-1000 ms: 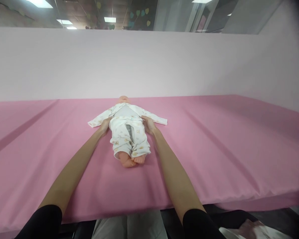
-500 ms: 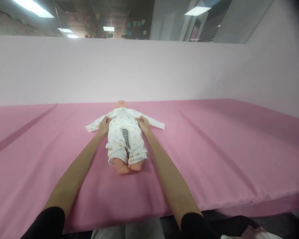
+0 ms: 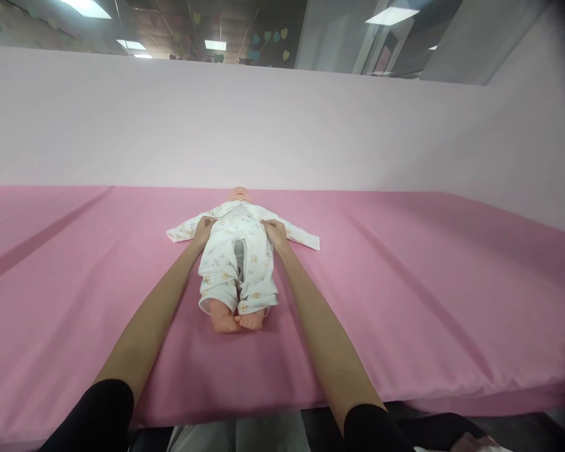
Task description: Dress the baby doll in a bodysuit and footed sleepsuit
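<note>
A baby doll (image 3: 240, 194) lies on its back, head away from me and bare feet toward me. It wears a white patterned top (image 3: 304, 237) with both sleeves spread out sideways. White print trousers (image 3: 260, 270) with an open crotch cover its legs and reach up over the belly. At the waistband's left side, my left hand (image 3: 204, 231) is closed on the cloth. My right hand (image 3: 275, 233) pinches the opposite side of the waistband. A patch of grey torso shows between the top's front edges and at the crotch gap.
The pink sheet (image 3: 405, 263) covers a wide padded surface with a few creases, and its near edge drops off in front of my legs. A white wall panel (image 3: 245, 125) rises behind the doll, with glass above it. Dark and pale items lie at the lower right.
Both hands have drawn the trousers' waistband a little higher toward the doll's chest, so less grey torso shows. The camera view has tilted slightly.
</note>
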{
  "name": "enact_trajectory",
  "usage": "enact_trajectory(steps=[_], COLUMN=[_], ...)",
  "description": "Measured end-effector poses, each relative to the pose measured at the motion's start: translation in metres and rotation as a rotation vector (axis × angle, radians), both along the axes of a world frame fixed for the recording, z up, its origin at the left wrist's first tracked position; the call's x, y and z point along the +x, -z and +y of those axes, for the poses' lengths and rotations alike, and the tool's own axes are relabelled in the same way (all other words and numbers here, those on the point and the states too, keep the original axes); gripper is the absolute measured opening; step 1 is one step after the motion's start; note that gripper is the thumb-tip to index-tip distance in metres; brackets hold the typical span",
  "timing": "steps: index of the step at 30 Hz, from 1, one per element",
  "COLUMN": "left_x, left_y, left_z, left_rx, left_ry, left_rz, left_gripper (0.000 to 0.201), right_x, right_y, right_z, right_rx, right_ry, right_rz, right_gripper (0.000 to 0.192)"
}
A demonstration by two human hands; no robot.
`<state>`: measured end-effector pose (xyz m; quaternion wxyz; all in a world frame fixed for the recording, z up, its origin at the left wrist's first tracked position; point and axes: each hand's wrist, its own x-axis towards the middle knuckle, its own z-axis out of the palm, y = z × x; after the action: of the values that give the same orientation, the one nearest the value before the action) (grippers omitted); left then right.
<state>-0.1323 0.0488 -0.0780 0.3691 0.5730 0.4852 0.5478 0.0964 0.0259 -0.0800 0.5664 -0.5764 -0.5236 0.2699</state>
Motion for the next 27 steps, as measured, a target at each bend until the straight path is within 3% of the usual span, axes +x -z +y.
enact_trajectory(steps=[5, 10, 14, 16, 21, 25, 27], left_x=[0.001, 0.007, 0.005, 0.003, 0.007, 0.011, 0.011], left_y=[-0.014, -0.030, -0.036, -0.036, -0.035, -0.035, -0.034], left_z=[-0.009, -0.011, -0.011, -0.010, -0.004, -0.002, -0.003], left_rx=[0.044, 0.060, -0.022, -0.002, 0.121, 0.263, 0.283], left_ry=[0.125, 0.181, 0.282, 0.306, 0.270, -0.005, -0.066], left_rz=[0.040, 0.231, 0.328, 0.341, 0.442, 0.538, 0.525], left_gripper=[0.019, 0.018, 0.020, 0.025, 0.027, 0.010, 0.013], right_x=[-0.008, -0.009, -0.001, 0.003, 0.005, -0.003, -0.009], right_y=[-0.018, -0.034, -0.039, -0.042, -0.056, -0.066, -0.067], right_z=[-0.010, -0.021, -0.024, -0.022, -0.017, -0.018, -0.018], right_rx=[0.014, -0.003, -0.109, -0.175, -0.186, -0.126, -0.065], right_ry=[-0.076, -0.128, -0.148, -0.192, -0.270, -0.162, -0.074], right_rz=[0.057, -0.113, -0.206, -0.244, -0.313, -0.401, -0.424], right_gripper=[0.011, 0.010, 0.008, 0.018, 0.035, 0.017, 0.012])
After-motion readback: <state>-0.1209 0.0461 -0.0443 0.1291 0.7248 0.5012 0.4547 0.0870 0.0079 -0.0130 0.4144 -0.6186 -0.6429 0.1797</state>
